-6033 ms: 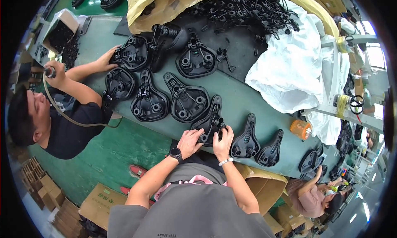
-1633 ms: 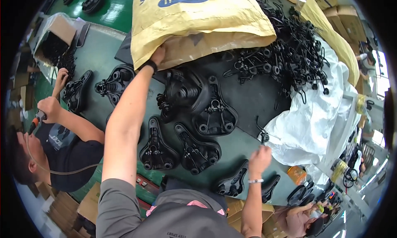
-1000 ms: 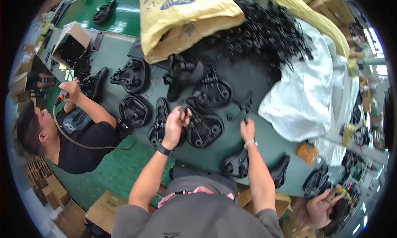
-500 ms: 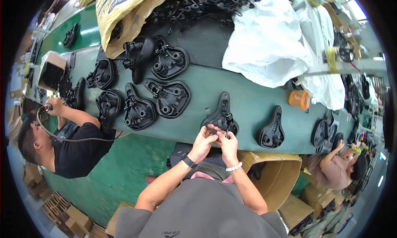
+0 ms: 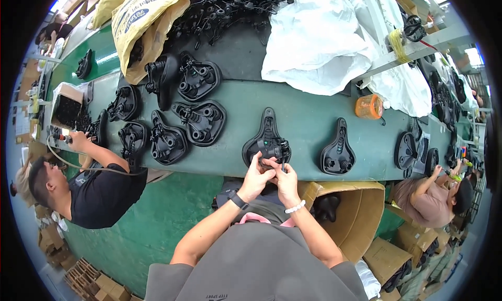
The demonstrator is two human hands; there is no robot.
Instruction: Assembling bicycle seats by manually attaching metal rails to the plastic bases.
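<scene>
Green factory surface (image 5: 314,112): both hands, left (image 5: 256,176) and right (image 5: 283,179), pinch the black metal clamp (image 5: 273,148) on the black upturned plastic saddle (image 5: 265,140); best seated squarely, fingers steady.

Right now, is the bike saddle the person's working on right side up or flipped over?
Flipped over. The saddle lies underside up on the green table, rails and clamp showing, both hands at its wide end.

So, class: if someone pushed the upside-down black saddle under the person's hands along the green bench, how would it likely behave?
The saddle looks like a stiff moulded shell, so it would probably slide whole. Lying on its curved top, it might rock. Both hands, left and right, steady it.
</scene>
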